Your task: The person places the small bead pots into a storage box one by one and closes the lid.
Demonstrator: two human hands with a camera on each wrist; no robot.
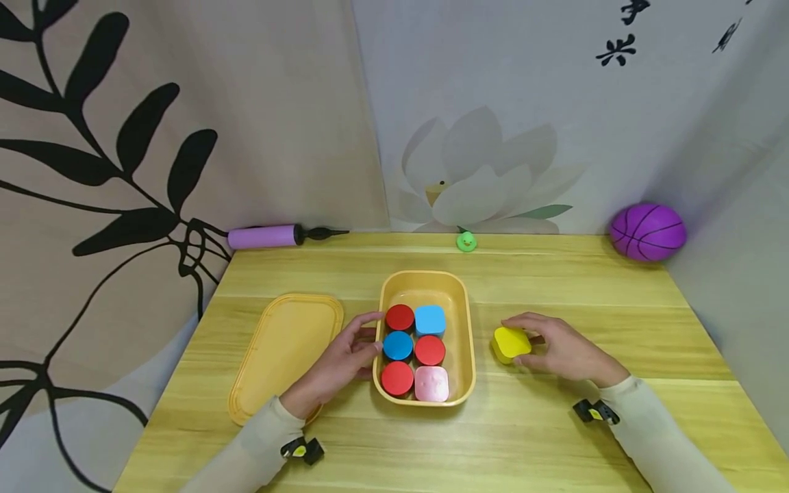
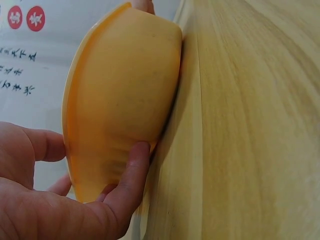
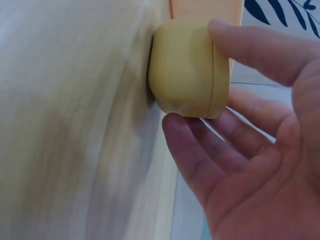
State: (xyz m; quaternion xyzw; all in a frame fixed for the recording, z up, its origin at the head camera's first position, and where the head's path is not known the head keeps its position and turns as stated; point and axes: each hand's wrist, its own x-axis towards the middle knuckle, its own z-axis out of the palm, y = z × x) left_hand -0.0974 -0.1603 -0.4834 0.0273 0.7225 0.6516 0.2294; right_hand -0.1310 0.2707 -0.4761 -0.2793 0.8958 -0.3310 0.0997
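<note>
My left hand rests its fingers on the left wall and rim of a yellow-orange open box. In the left wrist view the box's outer wall fills the middle, with fingertips touching it. Inside stand round red and blue pieces, a light blue square piece and a pink square piece. To the box's right, my right hand pinches a small yellow lidded tub between thumb and fingers. In the right wrist view, a seam circles the tub, low at the tabletop.
A flat yellow lid lies left of the box, partly under my left arm. Along the back edge are a purple hand pump, a small green toy and a purple ball. A printed cloth hangs behind the wooden table.
</note>
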